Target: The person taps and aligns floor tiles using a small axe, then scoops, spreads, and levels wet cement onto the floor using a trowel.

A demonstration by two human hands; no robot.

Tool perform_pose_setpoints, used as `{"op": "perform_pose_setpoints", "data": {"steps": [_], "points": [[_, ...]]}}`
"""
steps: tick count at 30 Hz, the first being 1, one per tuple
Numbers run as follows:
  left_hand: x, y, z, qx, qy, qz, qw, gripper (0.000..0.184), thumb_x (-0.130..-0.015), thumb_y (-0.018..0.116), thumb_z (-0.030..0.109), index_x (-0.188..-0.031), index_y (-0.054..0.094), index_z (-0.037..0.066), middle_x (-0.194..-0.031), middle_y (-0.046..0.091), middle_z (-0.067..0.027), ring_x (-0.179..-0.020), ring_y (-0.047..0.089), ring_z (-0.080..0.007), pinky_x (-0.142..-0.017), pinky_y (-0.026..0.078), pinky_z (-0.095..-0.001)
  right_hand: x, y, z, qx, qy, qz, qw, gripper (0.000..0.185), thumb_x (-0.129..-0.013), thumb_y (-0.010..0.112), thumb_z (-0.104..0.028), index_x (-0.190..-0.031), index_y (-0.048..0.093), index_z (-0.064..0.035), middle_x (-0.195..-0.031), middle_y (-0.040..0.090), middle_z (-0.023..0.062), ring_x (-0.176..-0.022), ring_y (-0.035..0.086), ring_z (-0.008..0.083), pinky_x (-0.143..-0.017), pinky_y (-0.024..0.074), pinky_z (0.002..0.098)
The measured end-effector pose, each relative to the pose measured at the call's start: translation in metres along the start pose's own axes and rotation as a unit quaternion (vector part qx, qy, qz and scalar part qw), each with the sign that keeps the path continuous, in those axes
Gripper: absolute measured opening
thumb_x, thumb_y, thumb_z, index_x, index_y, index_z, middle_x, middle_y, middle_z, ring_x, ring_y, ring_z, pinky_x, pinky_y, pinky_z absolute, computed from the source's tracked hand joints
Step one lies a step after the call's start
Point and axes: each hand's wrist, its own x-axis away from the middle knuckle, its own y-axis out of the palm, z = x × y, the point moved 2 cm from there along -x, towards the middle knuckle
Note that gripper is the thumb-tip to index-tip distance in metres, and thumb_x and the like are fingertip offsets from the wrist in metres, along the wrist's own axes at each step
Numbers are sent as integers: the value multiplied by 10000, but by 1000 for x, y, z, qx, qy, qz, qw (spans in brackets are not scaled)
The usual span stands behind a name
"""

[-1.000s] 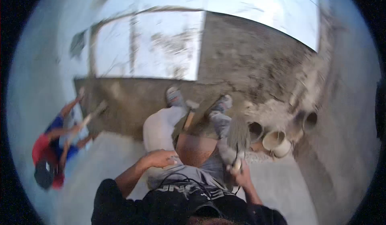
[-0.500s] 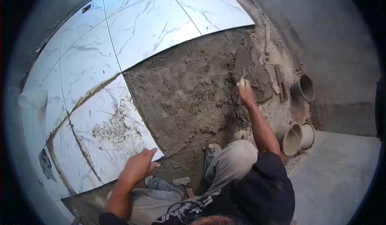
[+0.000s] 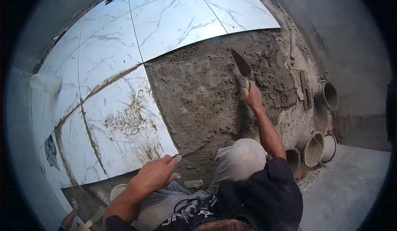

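Mortar bed [image 3: 194,94], edged left and above by tiles [image 3: 175,22], open around the trowel [image 3: 241,63] gripped in the right hand [image 3: 253,96]; left hand [image 3: 155,175], half-curled, contents unclear, near its lower-left edge.

An indoor room under construction: white grey-veined floor tiles [image 3: 178,18] border rough wet grey mortar [image 3: 194,94], beside bare grey cement walls [image 3: 339,36] and mortar-smeared round buckets [image 3: 311,150].

I'm looking at a floor [image 3: 359,181] with marble-patterned white tiles [image 3: 175,22] at upper left, rough grey mortar [image 3: 194,94] right beside them, crumbs on the nearest tile, and buckets [image 3: 311,150] sitting along the right side.
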Motion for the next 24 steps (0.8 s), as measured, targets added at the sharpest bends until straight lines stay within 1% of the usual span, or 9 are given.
{"op": "perform_pose_setpoints", "data": {"steps": [4,6,10,12,16,19,21,22,24], "points": [[13,-10,6,28,1,41,999,550,-818,605,314,-1267,399,74,-995,524,-175,-860,573,-372,-705,470,-450,-52,-9,-11,146,7,-54,988,396,-842,533,-211,-1173,404,-37,-973,550,249,-916,552,425,-744,439,505],[17,-11,4,28,-16,45,998,554,-819,602,324,-1279,396,93,-1019,529,-178,-902,561,-375,-740,466,-449,-85,3,9,60,109,-45,991,383,-842,527,-218,-1156,400,-40,-965,553,257,-911,551,434,-732,442,511],[20,-11,6,26,-44,53,997,565,-809,618,313,-1281,395,96,-1017,526,-179,-903,557,-376,-735,462,-449,-97,-4,6,127,69,22,989,356,-841,530,-236,-1120,421,-44,-946,568,256,-904,553,438,-740,436,518],[20,-12,7,31,-38,63,997,569,-806,622,312,-1282,395,97,-1017,525,-180,-904,556,-378,-733,462,-448,-108,12,44,94,156,-13,983,337,-842,531,-237,-1105,440,-47,-913,580,250,-918,555,430,-750,435,515],[18,-10,7,21,-38,42,998,566,-814,611,325,-1285,393,99,-1012,525,-180,-903,554,-381,-731,461,-449,-72,8,58,3,144,-66,987,330,-839,535,-221,-1094,466,-22,-918,586,246,-933,553,424,-758,434,505],[13,-11,9,23,-32,25,999,559,-822,602,331,-1284,392,98,-1006,525,-183,-905,554,-382,-734,461,-450,-35,-17,60,-43,214,-165,962,354,-858,513,-267,-1100,483,-11,-917,583,266,-936,544,432,-751,436,495],[5,-11,10,22,-23,14,999,555,-826,597,335,-1284,391,98,-1003,525,-184,-907,554,-383,-738,461,-450,-29,-18,82,60,45,-194,978,382,-880,466,-323,-1099,500,-12,-1024,579,247,-948,558,407,-744,441,467],[-1,-10,9,15,-18,3,1000,554,-828,594,337,-1284,390,97,-1011,527,-186,-911,555,-383,-746,461,-449,-25,-19,77,58,47,-191,979,382,-880,466,-323,-1099,500,-12,-1024,579,247,-948,558,407,-744,441,467],[-8,-5,8,8,-20,-10,1000,553,-830,590,340,-1284,389,96,-1018,529,-188,-915,556,-383,-754,462,-447,-22,-15,42,-82,30,3,996,362,-891,433,-342,-1089,501,-47,-997,583,166,-823,592,325,-666,471,420]]}}
